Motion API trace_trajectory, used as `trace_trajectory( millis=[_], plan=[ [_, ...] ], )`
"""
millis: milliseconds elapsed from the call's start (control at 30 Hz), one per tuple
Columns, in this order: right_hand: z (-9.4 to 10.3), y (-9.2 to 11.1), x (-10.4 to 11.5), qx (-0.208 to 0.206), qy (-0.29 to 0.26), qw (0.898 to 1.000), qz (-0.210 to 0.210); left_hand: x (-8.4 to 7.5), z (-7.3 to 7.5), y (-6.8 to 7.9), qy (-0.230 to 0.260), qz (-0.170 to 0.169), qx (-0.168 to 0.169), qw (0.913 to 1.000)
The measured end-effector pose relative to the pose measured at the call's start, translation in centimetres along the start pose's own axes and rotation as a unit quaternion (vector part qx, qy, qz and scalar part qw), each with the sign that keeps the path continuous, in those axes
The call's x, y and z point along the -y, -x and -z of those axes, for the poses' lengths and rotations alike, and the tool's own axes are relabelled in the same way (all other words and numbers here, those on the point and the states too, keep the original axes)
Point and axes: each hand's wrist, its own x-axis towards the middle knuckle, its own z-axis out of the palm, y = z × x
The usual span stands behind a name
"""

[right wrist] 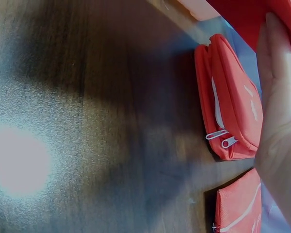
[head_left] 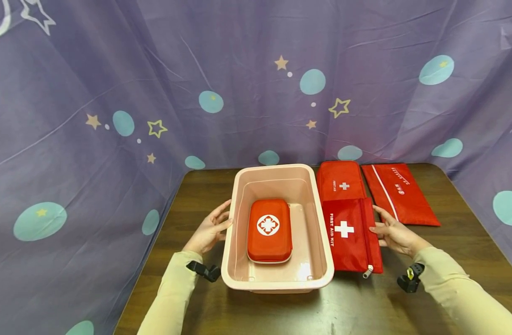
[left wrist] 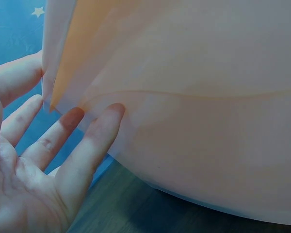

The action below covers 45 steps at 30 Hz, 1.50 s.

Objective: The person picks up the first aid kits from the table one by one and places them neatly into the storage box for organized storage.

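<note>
A pale pink plastic bin (head_left: 276,284) stands on the table with a red hard first aid case (head_left: 270,249) lying in it, white cross emblem up. My left hand (head_left: 208,231) is at the bin's left side. In the left wrist view, its extended fingers (left wrist: 94,141) touch the outer wall. On the other side, my right hand (head_left: 398,235) pinches a flat red first aid pouch (head_left: 349,251) by its zippered right edge. This pouch hangs raised beside the bin, its white cross facing up. The right wrist view shows its underside over the fingers.
Behind the held pouch, partly covered by it, lies a thicker red first aid bag (head_left: 341,174) with two zip pulls. A flat red zip pouch (head_left: 406,195) lies to its right. The dark wooden table (head_left: 461,279) ends at a purple patterned curtain (head_left: 256,116).
</note>
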Motion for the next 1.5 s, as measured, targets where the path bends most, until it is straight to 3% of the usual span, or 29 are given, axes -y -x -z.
trace_trajectory(
  millis=[433,667,1500],
  plan=[
    [-0.4,0.2,0.4,-0.02,-0.001,1.0,0.011,0.0,0.0,0.2,0.007,0.0,0.0,1.0],
    [-0.4,0.0,0.9,0.003,-0.033,0.999,0.04,0.1,0.1,0.2,0.003,0.0,-0.001,1.0],
    [0.2,0.9,2.8,0.02,-0.117,0.988,0.095,-0.2,-0.2,0.4,0.01,0.0,0.001,0.9999]
  ],
)
